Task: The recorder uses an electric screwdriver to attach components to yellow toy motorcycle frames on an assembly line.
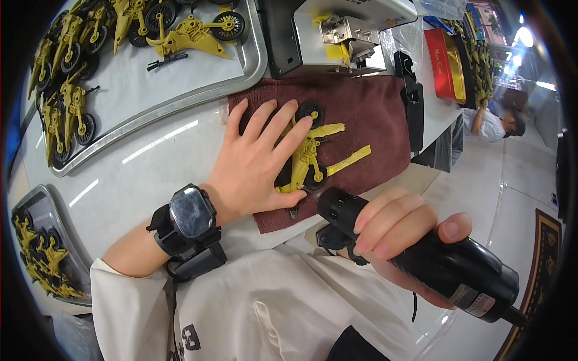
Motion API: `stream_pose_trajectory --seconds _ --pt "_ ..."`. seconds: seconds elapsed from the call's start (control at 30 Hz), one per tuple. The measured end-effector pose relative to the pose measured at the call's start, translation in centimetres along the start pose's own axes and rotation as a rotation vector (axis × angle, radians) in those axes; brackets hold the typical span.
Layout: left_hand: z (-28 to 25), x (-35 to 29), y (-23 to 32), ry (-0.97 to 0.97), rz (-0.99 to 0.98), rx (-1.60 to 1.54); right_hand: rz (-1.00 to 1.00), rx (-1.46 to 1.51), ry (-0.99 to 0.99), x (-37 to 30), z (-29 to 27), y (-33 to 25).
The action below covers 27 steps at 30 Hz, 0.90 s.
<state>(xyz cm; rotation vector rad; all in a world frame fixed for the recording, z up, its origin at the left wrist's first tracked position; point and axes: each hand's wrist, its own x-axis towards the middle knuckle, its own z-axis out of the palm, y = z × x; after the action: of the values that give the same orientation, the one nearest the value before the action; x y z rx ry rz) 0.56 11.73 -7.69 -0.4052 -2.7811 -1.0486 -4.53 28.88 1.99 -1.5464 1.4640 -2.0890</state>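
On a maroon cloth (379,114) lies a yellow toy motorcycle (306,155) with black wheels, partly covered by my left hand (256,159). That hand is spread flat, fingers apart, its index fingertip by the upper wheel and its thumb at the lower end of the toy. My right hand (403,231) is wrapped round a black electric screwdriver (460,271). The tool's front end points toward the toy's lower end, and its bit is hard to make out. Two yellow strips (349,160) lie on the cloth beside the toy.
A metal tray (198,93) of yellow motorcycles stands at the far left, a smaller tray (75,256) at the near left. Behind the cloth is a grey machine (301,42). A red box (442,66) and another person (490,124) show at the far right.
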Motion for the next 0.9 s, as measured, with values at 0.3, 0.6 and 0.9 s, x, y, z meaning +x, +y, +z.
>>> stream_pose_trajectory --seconds 0.3,0.6,0.9 --pt "-0.2 0.1 0.4 -0.016 0.003 -0.002 0.073 -0.002 0.069 -0.9 1.2 0.8" --pt "0.0 0.1 0.6 -0.015 -0.005 0.021 0.027 0.0 0.33 -0.8 1.0 0.0" --pt "-0.2 0.0 -0.2 0.067 0.03 0.002 0.037 -0.371 0.962 0.8 -3.7 3.3"
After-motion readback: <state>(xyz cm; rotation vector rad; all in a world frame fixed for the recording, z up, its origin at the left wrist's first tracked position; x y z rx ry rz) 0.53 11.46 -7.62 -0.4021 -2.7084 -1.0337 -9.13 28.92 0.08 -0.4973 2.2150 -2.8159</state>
